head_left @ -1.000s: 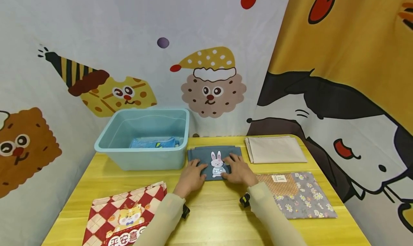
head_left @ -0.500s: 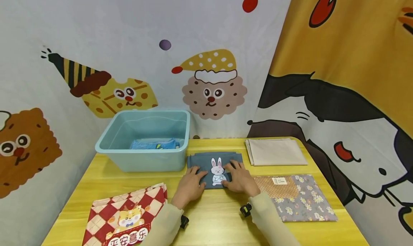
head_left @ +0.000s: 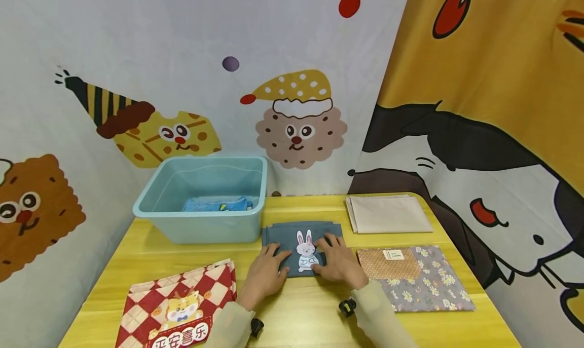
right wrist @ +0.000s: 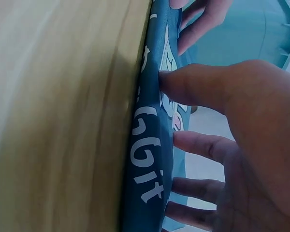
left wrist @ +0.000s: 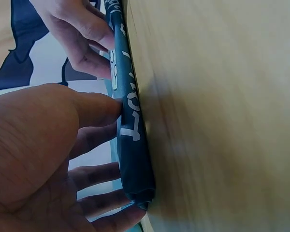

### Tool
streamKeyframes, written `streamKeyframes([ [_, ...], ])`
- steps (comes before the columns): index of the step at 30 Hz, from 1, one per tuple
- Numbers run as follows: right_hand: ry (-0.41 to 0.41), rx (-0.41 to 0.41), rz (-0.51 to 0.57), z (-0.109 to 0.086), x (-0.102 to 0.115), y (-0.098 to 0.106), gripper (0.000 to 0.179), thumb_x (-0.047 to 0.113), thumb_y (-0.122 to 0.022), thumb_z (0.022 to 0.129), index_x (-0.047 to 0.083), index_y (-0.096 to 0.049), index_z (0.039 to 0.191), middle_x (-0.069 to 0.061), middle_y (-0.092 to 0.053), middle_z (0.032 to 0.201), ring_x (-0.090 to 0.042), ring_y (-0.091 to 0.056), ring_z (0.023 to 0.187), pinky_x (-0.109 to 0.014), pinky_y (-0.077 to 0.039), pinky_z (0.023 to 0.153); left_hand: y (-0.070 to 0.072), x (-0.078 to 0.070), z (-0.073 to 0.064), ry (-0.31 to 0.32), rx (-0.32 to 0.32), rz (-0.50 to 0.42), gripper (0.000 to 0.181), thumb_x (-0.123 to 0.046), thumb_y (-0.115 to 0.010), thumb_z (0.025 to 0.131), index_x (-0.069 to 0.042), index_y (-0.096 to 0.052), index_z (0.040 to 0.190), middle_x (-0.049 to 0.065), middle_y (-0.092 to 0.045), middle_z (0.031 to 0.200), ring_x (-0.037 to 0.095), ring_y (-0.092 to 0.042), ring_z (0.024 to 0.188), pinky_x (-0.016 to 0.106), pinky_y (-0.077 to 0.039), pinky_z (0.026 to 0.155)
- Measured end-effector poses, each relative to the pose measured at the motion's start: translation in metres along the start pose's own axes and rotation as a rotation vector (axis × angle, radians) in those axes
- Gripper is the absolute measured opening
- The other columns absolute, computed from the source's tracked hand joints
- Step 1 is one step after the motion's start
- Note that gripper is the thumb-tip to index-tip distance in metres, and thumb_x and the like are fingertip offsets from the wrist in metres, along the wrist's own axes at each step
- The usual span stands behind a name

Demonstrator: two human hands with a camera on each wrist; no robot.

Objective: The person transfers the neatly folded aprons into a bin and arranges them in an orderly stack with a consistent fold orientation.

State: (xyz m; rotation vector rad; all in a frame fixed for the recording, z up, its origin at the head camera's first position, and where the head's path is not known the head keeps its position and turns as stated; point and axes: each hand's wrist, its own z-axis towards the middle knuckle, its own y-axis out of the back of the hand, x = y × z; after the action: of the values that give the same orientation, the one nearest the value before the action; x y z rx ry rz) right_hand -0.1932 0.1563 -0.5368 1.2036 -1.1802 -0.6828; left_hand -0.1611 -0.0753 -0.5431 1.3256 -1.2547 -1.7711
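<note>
The left hand [head_left: 265, 272] and right hand [head_left: 339, 263], unclenched, rested relaxed fingers on the rabbit cloth [head_left: 303, 249]; it lay on the surface [head_left: 301, 310], near the tub [head_left: 214, 229].

Desk [head_left: 301, 315]: yellow, wood grain. Tub [head_left: 210, 229]: light blue, back left, blue item [head_left: 219, 204] lying inside, can't tell what. Red checked cloth [head_left: 180, 305]: front left, folded, cartoon animal plus Chinese lettering, cut off by bottom of head view. Beige cloth [head_left: 390, 215]: back right, folded flat. Floral cloth [head_left: 438, 282]: just in front of the beige one, grey with daisies, tan dotted panel, pale label. Backdrop [head_left: 292, 34]: cartoon cheese, biscuits.
</note>
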Motion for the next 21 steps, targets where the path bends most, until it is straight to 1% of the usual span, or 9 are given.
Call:
streamKeyframes([
  [7, 0.003, -0.017, -0.041, -0.01, 0.006, -0.002, 0.059, 0.048, -0.078, 0.087, 0.02, -0.061, 0.137, -0.02, -0.047, 0.153, -0.043, -0.046, 0.137, -0.063, -0.052, 0.099, 0.0, 0.0, -0.012, 0.005, 0.01, -0.001, 0.042, -0.029, -0.067, 0.099, -0.02, -0.065, 0.14, 0.016, -0.053, 0.149, 0.038, -0.047, 0.139, 0.056, -0.051, 0.106],
  [14, 0.009, -0.031, -0.065, -0.022, 0.014, -0.007, 0.059, 0.05, -0.078, 0.086, 0.021, -0.061, 0.135, -0.019, -0.048, 0.15, -0.043, -0.047, 0.135, -0.063, -0.053, 0.094, 0.001, -0.001, -0.027, -0.011, -0.006, -0.012, 0.041, -0.027, -0.069, 0.098, -0.019, -0.066, 0.138, 0.016, -0.054, 0.147, 0.039, -0.049, 0.138, 0.056, -0.05, 0.106],
  [18, 0.008, -0.04, -0.075, -0.028, 0.018, -0.009, 0.059, 0.051, -0.078, 0.085, 0.022, -0.061, 0.133, -0.017, -0.05, 0.148, -0.041, -0.048, 0.132, -0.062, -0.053, 0.09, 0.004, -0.003, -0.034, -0.008, 0.01, -0.026, 0.041, -0.026, -0.069, 0.097, -0.019, -0.066, 0.138, 0.016, -0.054, 0.147, 0.039, -0.049, 0.137, 0.057, -0.051, 0.105],
  [21, 0.0, -0.043, -0.077, -0.032, 0.02, -0.011, 0.058, 0.053, -0.078, 0.085, 0.022, -0.061, 0.132, -0.016, -0.051, 0.147, -0.04, -0.048, 0.131, -0.062, -0.053, 0.089, 0.005, -0.004, -0.037, -0.009, 0.024, -0.025, 0.042, -0.026, -0.07, 0.097, -0.02, -0.066, 0.138, 0.016, -0.054, 0.147, 0.039, -0.049, 0.137, 0.057, -0.051, 0.105],
])
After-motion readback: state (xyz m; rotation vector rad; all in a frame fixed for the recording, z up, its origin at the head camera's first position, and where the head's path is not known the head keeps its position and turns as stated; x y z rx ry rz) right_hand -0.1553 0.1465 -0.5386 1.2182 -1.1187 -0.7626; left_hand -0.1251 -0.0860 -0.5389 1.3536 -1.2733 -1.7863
